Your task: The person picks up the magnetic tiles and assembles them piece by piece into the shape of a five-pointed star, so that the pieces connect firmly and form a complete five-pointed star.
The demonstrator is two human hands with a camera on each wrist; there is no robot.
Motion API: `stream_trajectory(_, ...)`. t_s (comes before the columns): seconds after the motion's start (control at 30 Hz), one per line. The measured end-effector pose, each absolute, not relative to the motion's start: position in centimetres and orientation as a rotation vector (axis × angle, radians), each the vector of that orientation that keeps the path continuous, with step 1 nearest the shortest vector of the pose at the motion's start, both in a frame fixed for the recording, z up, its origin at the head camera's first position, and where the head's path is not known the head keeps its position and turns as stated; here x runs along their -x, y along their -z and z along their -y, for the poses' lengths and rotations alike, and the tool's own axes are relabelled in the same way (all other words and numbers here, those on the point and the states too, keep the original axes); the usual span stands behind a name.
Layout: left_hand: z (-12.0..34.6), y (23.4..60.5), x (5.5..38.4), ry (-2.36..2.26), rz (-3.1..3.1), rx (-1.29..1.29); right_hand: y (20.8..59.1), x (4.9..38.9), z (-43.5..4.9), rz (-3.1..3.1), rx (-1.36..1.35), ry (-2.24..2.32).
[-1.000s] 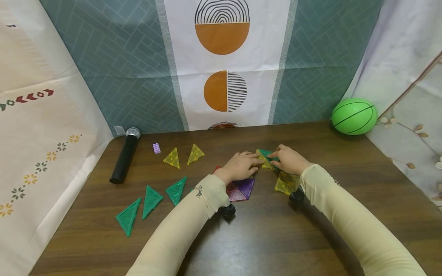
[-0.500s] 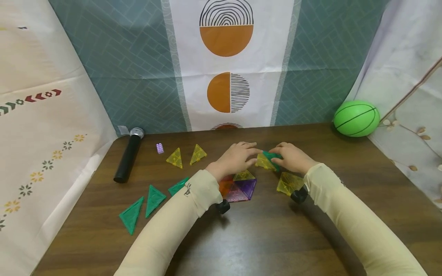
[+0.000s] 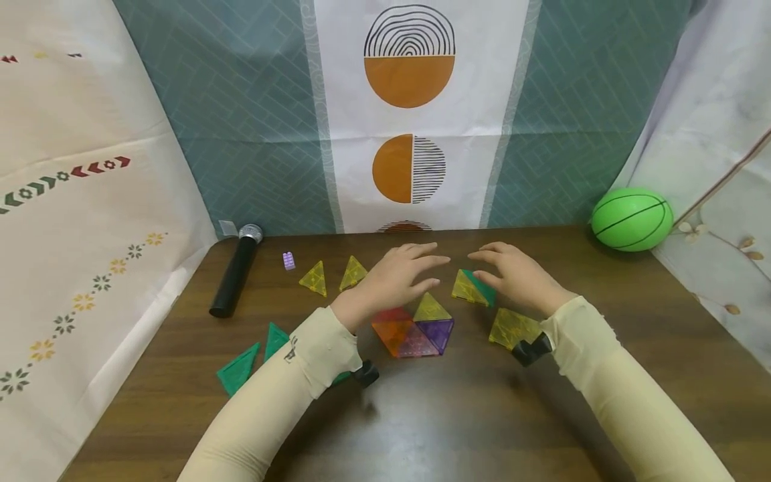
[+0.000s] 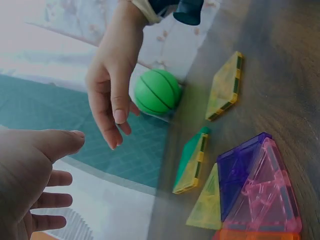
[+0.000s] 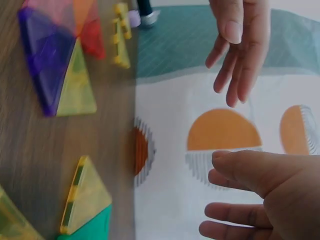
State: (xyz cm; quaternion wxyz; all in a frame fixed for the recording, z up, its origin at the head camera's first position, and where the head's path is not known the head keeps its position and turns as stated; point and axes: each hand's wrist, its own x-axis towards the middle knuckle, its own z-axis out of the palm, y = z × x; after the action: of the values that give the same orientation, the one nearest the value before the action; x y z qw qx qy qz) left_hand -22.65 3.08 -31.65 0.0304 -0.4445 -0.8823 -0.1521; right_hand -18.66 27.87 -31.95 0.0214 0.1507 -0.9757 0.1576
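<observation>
Both hands hover over the table with fingers spread and nothing in them. My left hand [image 3: 391, 278] is above a fan of joined magnetic triangle tiles: red, orange [image 3: 393, 335], pink [image 3: 417, 344], purple [image 3: 436, 332] and yellow [image 3: 432, 307]. My right hand [image 3: 518, 273] is raised just right of a yellow triangle tile [image 3: 466, 288] lying edge to edge with a green triangle tile [image 3: 484, 284]. In the left wrist view, the purple tile [image 4: 239, 167] and the yellow-green pair lie below the hands. Another yellow tile piece [image 3: 510, 327] lies near my right wrist.
Two yellow triangles [image 3: 314, 278] lie at the back left beside a small purple brick [image 3: 288, 261]. Green triangles [image 3: 239, 369] lie at the left, partly hidden by my left sleeve. A black microphone [image 3: 233, 278] and a green ball [image 3: 632, 219] sit at the back corners.
My right hand has let go of the green tile and risen. My left hand has drawn away to the left from the yellow tile. The head view has tilted slightly.
</observation>
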Motion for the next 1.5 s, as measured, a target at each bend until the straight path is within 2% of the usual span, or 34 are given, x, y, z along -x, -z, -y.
stream_trajectory(0.43,2.1,31.9,19.9,0.619,2.513,1.253,31.8,16.0,-25.8,2.853,-0.534,-0.497)
stream_trajectory(0.9,5.6,33.1,17.7,0.705,2.513,1.126,32.9,14.2,-24.1,2.692,-0.549,-0.593)
stream_trajectory(1.23,8.3,35.0,17.9,0.735,2.542,1.044,34.6,13.4,-22.0,2.632,-0.588,-0.69)
stream_trajectory(1.5,10.1,36.8,20.7,0.755,2.593,0.852,35.6,14.4,-20.4,2.664,-0.646,-0.753)
